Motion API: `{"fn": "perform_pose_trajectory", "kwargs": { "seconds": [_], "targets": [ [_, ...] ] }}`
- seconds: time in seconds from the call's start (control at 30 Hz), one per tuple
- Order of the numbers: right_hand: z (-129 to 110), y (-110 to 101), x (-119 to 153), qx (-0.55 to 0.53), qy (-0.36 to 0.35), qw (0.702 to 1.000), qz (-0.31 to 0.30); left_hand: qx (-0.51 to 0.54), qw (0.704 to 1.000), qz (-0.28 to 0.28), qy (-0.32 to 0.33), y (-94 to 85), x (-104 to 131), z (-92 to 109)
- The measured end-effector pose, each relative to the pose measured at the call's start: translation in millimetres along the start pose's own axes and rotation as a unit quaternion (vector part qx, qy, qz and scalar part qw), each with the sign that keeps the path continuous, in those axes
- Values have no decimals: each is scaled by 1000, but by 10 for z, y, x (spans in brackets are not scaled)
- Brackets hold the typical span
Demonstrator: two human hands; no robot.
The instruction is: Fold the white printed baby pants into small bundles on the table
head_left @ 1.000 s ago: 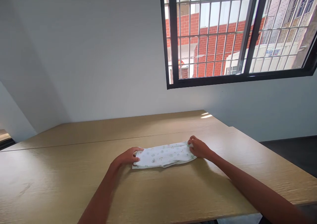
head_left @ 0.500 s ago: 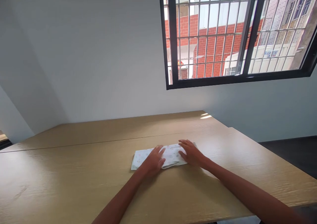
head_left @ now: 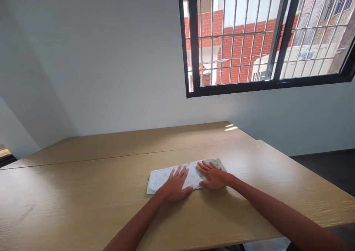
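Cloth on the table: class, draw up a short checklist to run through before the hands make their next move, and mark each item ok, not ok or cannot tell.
1. Cloth lies on the table, back from its near edge: ok.
2. Left hand on the cloth, fingers spread: ok.
3. Right hand on the cloth, near its right end: ok.
4. Right end of the cloth smooth: not ok, it looks rumpled.
5. Layers flat under both hands: cannot tell, the hands cover them.

wooden table (head_left: 83,195), folded patterned cloth (head_left: 160,177)
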State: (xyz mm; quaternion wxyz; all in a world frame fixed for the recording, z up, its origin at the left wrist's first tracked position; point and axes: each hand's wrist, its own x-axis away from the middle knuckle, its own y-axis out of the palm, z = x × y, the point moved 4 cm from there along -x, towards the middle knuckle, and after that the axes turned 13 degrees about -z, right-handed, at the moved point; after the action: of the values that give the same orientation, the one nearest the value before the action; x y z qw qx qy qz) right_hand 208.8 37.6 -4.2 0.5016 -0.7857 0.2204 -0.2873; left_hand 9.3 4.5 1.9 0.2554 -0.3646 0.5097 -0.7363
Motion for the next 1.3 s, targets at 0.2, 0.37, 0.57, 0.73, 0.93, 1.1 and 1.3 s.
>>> {"fn": "perform_pose_trajectory", "kwargs": {
  "seconds": [0.2, 0.37, 0.57, 0.73, 0.93, 1.1, 1.3],
  "targets": [
    [-115, -93, 47, -35, 33, 995, 90, 55, 994, 95, -6, -124, -70, 149],
    [-347, -46, -92, -15, -62, 989, 133, 7, 990, 137, 33, -14, -243, 228],
    [-264, 56, -188, 15, -49, 994, 94, -4, 995, 101, 1, 108, -271, 156],
    [-183, 79, -176, 23, -37, 995, 91, -4, 993, 106, -55, 135, -203, 97],
    [-38, 63, -75, 21, 5, 996, 91, -14, 989, 114, -98, 180, 8, -122],
    [124, 24, -15, 17, 22, 997, 67, -11, 985, 105, -137, 191, 119, -303],
    [297, -55, -152, 20, 32, 997, 69, -2, 987, 92, -134, 80, -9, -415]
  ]
}}
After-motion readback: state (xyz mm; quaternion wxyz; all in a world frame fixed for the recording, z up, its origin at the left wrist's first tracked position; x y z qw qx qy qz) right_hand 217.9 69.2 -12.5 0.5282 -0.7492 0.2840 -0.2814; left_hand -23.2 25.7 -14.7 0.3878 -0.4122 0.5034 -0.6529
